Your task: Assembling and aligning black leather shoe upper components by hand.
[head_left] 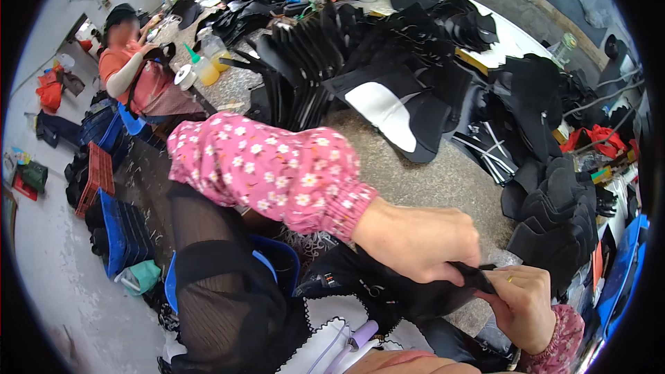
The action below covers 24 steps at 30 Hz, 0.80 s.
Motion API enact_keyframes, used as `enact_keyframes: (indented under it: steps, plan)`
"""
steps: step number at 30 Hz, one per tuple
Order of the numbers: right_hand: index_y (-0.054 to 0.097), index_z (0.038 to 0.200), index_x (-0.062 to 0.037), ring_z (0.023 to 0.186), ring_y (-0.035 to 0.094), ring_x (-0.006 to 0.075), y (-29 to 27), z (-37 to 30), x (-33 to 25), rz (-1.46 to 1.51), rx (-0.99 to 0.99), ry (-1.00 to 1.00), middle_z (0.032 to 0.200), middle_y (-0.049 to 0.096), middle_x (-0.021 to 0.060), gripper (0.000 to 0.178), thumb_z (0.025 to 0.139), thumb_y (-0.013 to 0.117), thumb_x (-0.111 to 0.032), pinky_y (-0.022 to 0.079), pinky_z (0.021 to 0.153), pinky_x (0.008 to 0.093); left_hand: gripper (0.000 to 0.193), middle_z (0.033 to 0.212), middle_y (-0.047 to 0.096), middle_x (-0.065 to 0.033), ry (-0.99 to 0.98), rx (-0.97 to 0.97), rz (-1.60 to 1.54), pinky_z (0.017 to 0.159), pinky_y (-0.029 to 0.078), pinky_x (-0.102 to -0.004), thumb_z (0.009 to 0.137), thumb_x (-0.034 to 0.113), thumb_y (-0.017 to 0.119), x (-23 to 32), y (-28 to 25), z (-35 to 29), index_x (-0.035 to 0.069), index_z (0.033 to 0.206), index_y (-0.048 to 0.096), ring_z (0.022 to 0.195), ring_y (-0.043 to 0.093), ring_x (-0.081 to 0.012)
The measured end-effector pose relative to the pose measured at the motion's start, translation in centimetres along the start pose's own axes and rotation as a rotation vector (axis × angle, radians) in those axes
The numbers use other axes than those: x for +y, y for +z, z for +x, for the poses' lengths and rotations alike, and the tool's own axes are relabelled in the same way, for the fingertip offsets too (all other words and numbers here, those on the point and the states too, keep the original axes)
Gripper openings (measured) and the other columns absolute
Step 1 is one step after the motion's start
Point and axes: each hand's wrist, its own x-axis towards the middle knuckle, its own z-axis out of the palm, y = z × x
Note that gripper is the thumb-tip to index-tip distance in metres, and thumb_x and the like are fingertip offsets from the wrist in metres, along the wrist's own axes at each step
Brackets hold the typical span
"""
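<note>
My left hand (419,235), under a pink flowered sleeve, is closed with its fingertips on the edge of a black piece of material (433,289). Close beside it, my right hand (519,301) pinches the same piece, and a ring shows on one finger. The piece is folded or bunched between the two hands and hangs over my lap, so its full shape is hidden. Beyond my hands, a black cut piece with a white panel (382,112) lies on the speckled worktable (450,183).
Stacks of black cut pieces (305,62) cover the table's far side, with more layered pieces (554,218) at right. White strips (493,152) lie nearby. A yellow bottle with a green nozzle (202,66) stands near a co-worker (142,76). Blue crates (125,232) stand on the floor at left.
</note>
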Motion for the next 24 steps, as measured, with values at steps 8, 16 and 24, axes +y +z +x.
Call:
enact_keyframes:
  steps: [8,16,24]
  plan:
    - [0.063,0.095,0.0008,0.082,0.063,0.0313,-1.8,2.5,5.2,0.027,0.033,-0.165,0.084,0.063,0.0162,0.028,0.067,0.065,-0.004,0.051,0.072,0.0366,0.013,0.068,0.058,-0.0216,0.048,-0.033,0.399,0.055,0.046,-0.0355,0.08,0.01,0.063,-1.2,-5.3,2.4,-0.001,0.086,0.063,0.059,0.06,-0.028]
    - [0.057,0.106,0.0143,0.108,0.057,0.0375,10.6,-3.1,1.9,-0.67,0.09,-0.21,0.108,0.059,0.0274,0.04,0.075,0.051,-0.009,0.043,0.097,0.0452,0.044,0.11,0.06,-0.0262,0.278,-0.071,1.363,0.096,0.045,-0.042,0.074,0.013,0.053,-6.8,6.1,-3.6,-0.014,0.109,0.056,0.106,0.059,-0.0338]
    - [0.058,0.105,0.0113,0.112,0.054,0.036,17.4,-6.5,-2.2,-0.29,-0.056,-0.105,0.111,0.059,0.0254,0.038,0.078,0.054,-0.015,0.042,0.095,0.042,0.044,0.112,0.058,-0.0277,0.028,-0.044,1.184,0.097,0.043,-0.0435,0.075,0.015,0.049,-8.3,15.7,-10.1,-0.015,0.107,0.057,0.111,0.055,-0.0386]
